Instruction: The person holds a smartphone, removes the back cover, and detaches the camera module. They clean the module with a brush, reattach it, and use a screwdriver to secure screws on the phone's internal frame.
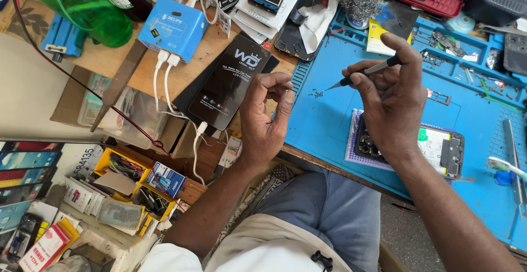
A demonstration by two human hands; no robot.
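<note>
My left hand point(265, 115) is raised with palm toward me, fingertips curled in and pinched together, seemingly on something too small to tell. My right hand point(391, 99) pinches a slim screwdriver point(366, 72) like a pen, tip aimed left, ready for fine work. Just beneath it the opened phone point(439, 147) lies flat on the blue mat point(329, 118); beyond my left hand a black phone box point(230, 82) rests on the desk point(148, 74).

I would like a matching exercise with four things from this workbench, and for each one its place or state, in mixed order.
1. screwdriver
2. opened phone
3. green bottle
4. blue charger box

a. two white cables plugged in
b. lying on the blue mat
c. top left corner
d. held in the right hand

Pairs: 1-d, 2-b, 3-c, 4-a
</note>
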